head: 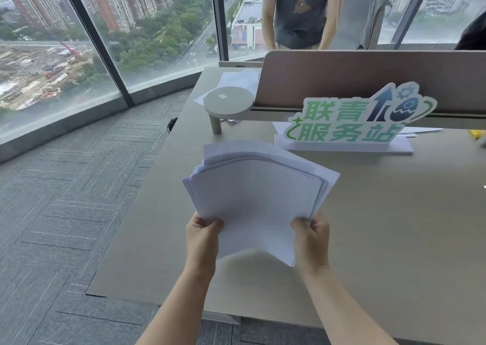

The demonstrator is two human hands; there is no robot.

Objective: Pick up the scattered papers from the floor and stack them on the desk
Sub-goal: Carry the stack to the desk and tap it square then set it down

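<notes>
Both hands, left hand (pixel 202 235) and right hand (pixel 313 235), fingers pinched shut on uneven papers (pixel 259 194) above surface (pixel 381 226); loose sheets may slide out.

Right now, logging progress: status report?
Left hand and right hand grip paper stack. Stack above desk, uneven. Sign beyond, not blocking.

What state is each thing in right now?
Papers: uneven fanned stack, held above the desk.
Left hand: grip shut on the papers' near left corner.
Right hand: grip shut on the papers' near right edge.
Desk: loose sheets at far end.
Sign: upright.
</notes>
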